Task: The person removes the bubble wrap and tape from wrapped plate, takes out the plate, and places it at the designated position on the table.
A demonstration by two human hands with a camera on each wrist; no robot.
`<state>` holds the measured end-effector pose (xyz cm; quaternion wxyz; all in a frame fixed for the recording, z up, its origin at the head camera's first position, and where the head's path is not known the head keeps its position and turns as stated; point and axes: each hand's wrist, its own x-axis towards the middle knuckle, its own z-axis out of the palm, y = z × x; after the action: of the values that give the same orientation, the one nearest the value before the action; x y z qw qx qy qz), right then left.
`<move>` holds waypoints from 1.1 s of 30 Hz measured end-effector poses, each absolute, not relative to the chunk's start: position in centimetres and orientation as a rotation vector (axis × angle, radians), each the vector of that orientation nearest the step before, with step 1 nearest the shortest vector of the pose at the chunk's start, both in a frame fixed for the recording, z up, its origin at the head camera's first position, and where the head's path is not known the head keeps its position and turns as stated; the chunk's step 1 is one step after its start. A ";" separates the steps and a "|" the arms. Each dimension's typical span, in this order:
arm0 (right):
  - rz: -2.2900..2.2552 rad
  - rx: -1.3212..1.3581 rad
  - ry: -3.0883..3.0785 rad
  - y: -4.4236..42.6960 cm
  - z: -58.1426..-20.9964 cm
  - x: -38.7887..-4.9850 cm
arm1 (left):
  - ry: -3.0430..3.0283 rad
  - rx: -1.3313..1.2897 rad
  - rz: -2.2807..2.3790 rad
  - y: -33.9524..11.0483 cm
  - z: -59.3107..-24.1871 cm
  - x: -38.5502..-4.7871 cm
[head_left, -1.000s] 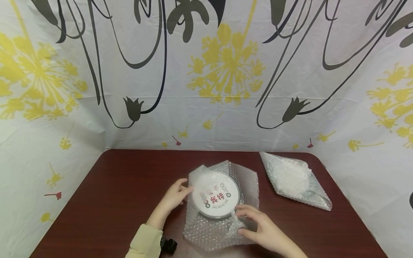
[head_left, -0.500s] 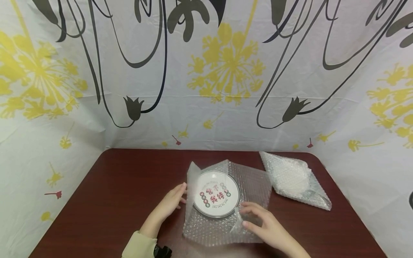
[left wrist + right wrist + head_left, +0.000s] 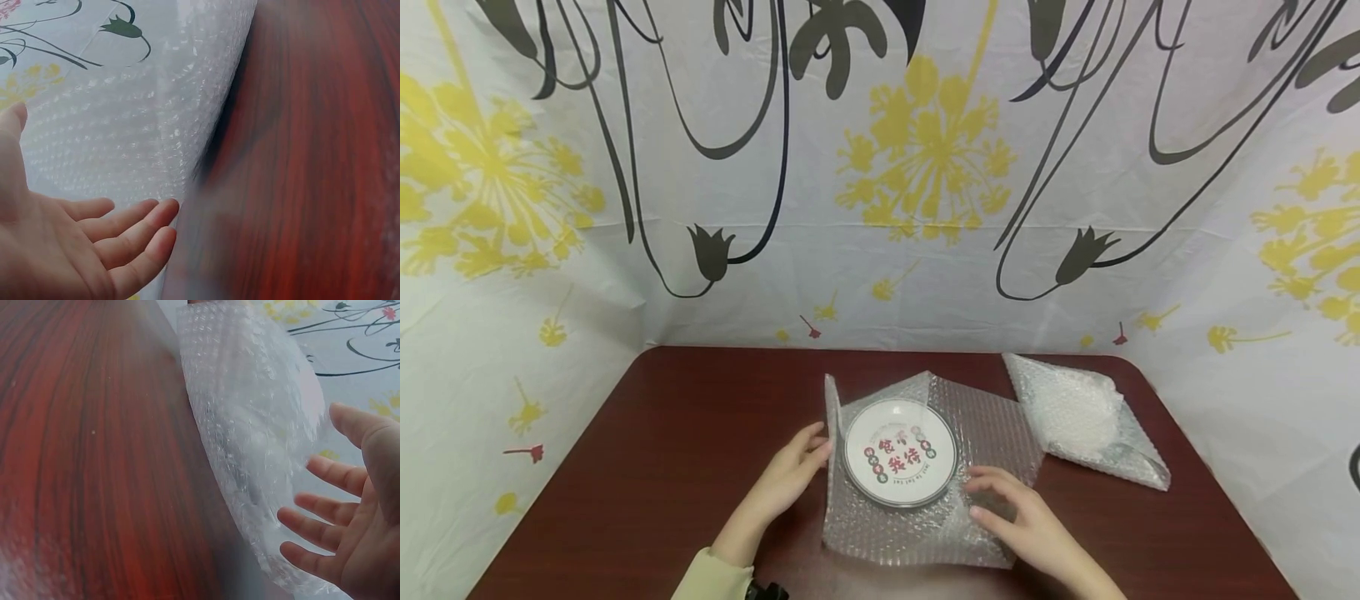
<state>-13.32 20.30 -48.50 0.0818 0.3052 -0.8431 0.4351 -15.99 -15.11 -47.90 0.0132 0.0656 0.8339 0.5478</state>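
Tabletop: dark red-brown wood-grain surface (image 3: 715,392), and the white, round, grey-rimmed disc (image 3: 901,454) sits at our clock's centre.
Right hand (image 3: 1026,518): four o'clock, fingers loosely spread, gripping nothing!
Left hand (image 3: 790,473): nine o'clock, relaxed too, no grip, right at the upstanding edge of the clear plastic bubble-wrap sheet (image 3: 917,537); contact hard to call.
Danger: that springy edge could flop over the disc, unpinned; a tug underneath could drag the disc along.
Disc: flat on the spread sheet, red characters mid-face, little circles flanking them.
Packet: whitish, slanted bubble-wrap bundle (image 3: 1075,417), near three.
Backdrop: white cloth (image 3: 925,275), yellow blossoms, dark stems, across twelve.
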 end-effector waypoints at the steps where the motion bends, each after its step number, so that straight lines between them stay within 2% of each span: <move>1: 1.309 0.906 -2.527 20.4 -48.5 -13.3 | 2.608 0.211 1.713 -15.2 -47.9 -15.9; 25: 1.257 0.767 -2.641 21.9 -49.8 -13.6 | 2.698 0.075 1.740 -18.5 -47.3 -14.4; 33: 1.278 0.701 -2.658 22.3 -50.0 -13.6 | 2.768 -0.062 1.672 -19.6 -47.7 -14.3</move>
<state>-13.58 22.32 -50.03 0.0551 0.2308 -0.8754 0.4210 -14.31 -19.59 -47.69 -0.0466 -0.0192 0.8548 0.5164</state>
